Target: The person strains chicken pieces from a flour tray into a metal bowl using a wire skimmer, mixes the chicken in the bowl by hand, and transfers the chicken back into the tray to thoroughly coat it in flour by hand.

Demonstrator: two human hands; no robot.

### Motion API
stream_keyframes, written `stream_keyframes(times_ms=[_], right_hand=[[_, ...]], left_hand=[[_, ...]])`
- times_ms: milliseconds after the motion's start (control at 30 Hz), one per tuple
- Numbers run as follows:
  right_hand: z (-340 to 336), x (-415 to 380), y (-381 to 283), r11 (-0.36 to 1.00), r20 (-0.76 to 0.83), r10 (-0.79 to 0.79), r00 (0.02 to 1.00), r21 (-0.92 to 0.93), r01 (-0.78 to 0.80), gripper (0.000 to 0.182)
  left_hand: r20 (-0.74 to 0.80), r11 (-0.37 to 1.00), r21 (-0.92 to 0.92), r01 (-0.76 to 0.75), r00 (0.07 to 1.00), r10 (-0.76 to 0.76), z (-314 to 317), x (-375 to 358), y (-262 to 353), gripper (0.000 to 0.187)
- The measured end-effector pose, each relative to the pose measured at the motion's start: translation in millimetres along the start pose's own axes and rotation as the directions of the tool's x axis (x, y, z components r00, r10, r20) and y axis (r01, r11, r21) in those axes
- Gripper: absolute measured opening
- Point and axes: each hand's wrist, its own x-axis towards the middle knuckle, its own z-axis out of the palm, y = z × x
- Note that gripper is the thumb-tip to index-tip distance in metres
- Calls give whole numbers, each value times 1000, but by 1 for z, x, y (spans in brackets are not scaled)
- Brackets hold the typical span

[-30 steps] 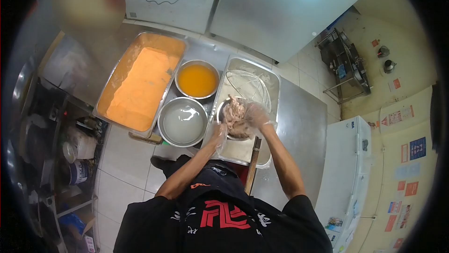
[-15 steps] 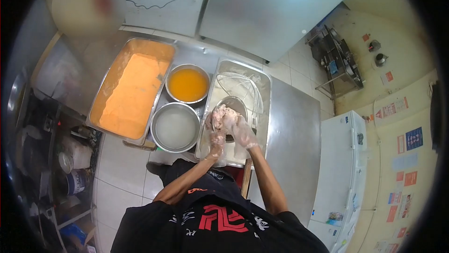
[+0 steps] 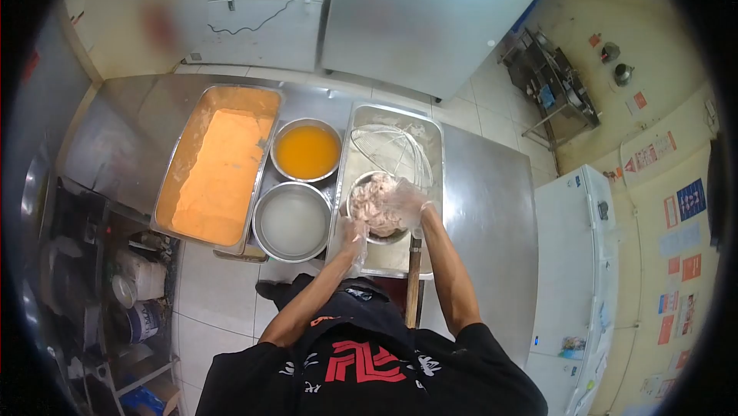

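Note:
A round metal bowl (image 3: 356,220) full of pale pink raw meat pieces (image 3: 377,204) sits in a long metal tray (image 3: 440,139) of white powder. Clear plastic gloves cover both hands. At the bowl's lower left rim, my left hand (image 3: 354,234) has its fingers closed on the edge. From the right, my right hand (image 3: 410,202) reaches over the meat, its fingers smeared by motion. Beside the bowl, a large wire whisk (image 3: 396,151) lies in the powder, its wooden handle (image 3: 413,281) sticking out over the tray's near edge.
Left of the tray stand a bowl of orange liquid (image 3: 307,151) and a bowl of cloudy liquid (image 3: 292,221). Farther left is a deep tray of orange powder (image 3: 223,174). All rest on a steel table (image 3: 488,208). A white fridge (image 3: 573,262) stands at the right.
The meat was lifted in both hands at the bowl's left side; now it lies spread in the bowl. My right hand has moved up and right, and the hands are farther apart.

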Motion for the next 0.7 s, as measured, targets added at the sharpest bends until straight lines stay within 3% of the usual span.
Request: stream_keyframes(times_ms=[67,100,133,233,267,333,367,433,467,567,633,667,700], right_hand=[[-87,5,-131,950,-2,280,960,140,-277,39],[-88,12,-150,952,1,279,960,132,-276,39],[-85,18,-162,956,68,282,957,-104,-274,47],[-88,5,-193,853,123,235,964,-502,-144,66],[-98,-2,-202,971,91,90,992,-228,-67,53],[-100,-14,-186,976,-44,102,994,199,-92,57],[-92,-14,-172,976,-37,100,994,200,-91,57],[-70,-14,-144,974,-117,152,981,-149,-169,59],[-49,-17,-123,974,-124,159,979,-141,-176,59],[-6,-22,-83,990,-123,125,985,-49,-132,45],[12,-18,-84,863,226,204,953,417,-283,36],[59,-13,-35,699,250,417,874,526,-484,30],[55,-16,-38,695,273,406,872,528,-488,30]], left_hand=[[14,1000,-21,11,1000,-10,0,-4,-7,67],[17,1000,-21,13,1000,-13,2,-6,-12,66],[22,1000,-21,17,1000,-17,5,-6,-17,66],[37,1000,-15,20,999,-19,8,-4,-23,65],[42,1000,-19,22,999,-22,6,-5,-24,65],[41,999,-26,22,999,-21,2,-6,-28,64],[40,999,-26,19,999,-18,-2,-9,-29,64],[29,1000,-22,-4,1000,4,-6,-12,-30,63],[26,1000,-19,-21,999,22,-7,-13,-28,63],[2,994,-15,-111,994,111,-6,-12,-21,62],[-12,982,-8,-190,982,189,-7,-11,-18,62],[-14,976,-5,-216,976,216,-9,-10,-15,61],[-12,972,-5,-234,972,234,-7,-9,-12,61]])
